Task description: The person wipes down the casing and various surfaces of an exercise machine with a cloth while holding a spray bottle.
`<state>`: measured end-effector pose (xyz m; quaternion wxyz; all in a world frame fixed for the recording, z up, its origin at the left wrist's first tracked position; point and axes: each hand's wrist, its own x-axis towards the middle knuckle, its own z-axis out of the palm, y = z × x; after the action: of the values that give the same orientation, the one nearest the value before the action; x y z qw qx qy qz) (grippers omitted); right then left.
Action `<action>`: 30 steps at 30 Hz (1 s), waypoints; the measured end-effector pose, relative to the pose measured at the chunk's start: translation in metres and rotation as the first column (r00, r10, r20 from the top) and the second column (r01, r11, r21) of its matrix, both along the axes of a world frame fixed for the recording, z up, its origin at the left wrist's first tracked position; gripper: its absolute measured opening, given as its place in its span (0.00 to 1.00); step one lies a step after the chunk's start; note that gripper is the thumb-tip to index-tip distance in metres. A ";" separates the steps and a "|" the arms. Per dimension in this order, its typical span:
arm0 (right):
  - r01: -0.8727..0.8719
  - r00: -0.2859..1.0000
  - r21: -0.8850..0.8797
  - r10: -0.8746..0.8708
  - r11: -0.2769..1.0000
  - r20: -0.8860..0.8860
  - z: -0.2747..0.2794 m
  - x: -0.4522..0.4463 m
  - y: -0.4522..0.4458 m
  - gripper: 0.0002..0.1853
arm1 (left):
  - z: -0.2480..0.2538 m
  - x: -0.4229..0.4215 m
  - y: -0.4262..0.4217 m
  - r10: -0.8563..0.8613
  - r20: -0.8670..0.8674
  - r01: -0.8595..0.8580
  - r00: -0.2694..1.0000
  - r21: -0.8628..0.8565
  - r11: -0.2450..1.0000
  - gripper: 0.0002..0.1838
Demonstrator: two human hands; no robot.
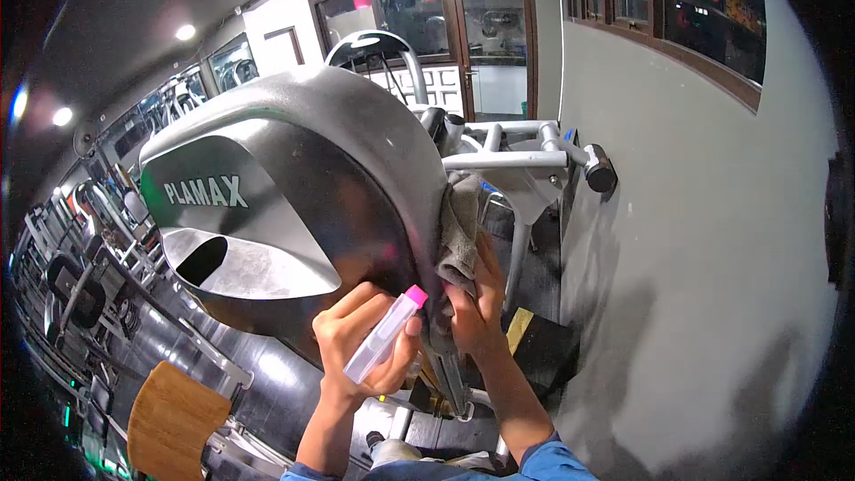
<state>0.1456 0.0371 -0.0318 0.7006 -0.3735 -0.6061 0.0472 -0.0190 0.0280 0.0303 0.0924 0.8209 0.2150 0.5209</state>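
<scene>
A small clear bottle (383,338) with a pink cap is in my left hand (361,334), its fingers wrapped round it, in front of the dark lower side of a grey machine housing (356,116) marked PLAMAX. My right hand (476,312) is closed on a grey cloth (461,227), which lies against the right edge of the housing. Part of the right hand's fingers is hidden by the cloth and the housing.
Silver frame tubes (508,160) with a black end cap stand behind the housing, near the grey wall (695,214) on the right. A wooden seat (174,419) is at the lower left. Other gym machines line the left; a glass door (494,44) is at the back.
</scene>
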 end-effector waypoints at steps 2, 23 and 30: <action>0.010 1.000 0.025 -0.009 1.000 -0.016 -0.013 -0.003 0.000 0.24 | 0.004 0.000 -0.003 0.021 -0.016 -0.021 1.000 0.001 1.000 0.08; 0.069 0.990 0.069 -0.077 0.995 0.120 -0.020 0.005 0.000 0.27 | 0.029 -0.013 -0.008 -0.125 0.350 0.251 0.928 -0.340 0.906 0.17; 0.027 1.000 0.076 -0.025 0.997 -0.018 0.030 0.007 0.003 0.22 | 0.037 -0.007 -0.007 -0.085 0.282 0.200 0.956 -0.410 0.890 0.17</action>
<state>0.1530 0.0401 -0.0020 0.7199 -0.3541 -0.5967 0.0182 -0.0263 0.0209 0.0671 0.3382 0.7189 0.2507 0.5531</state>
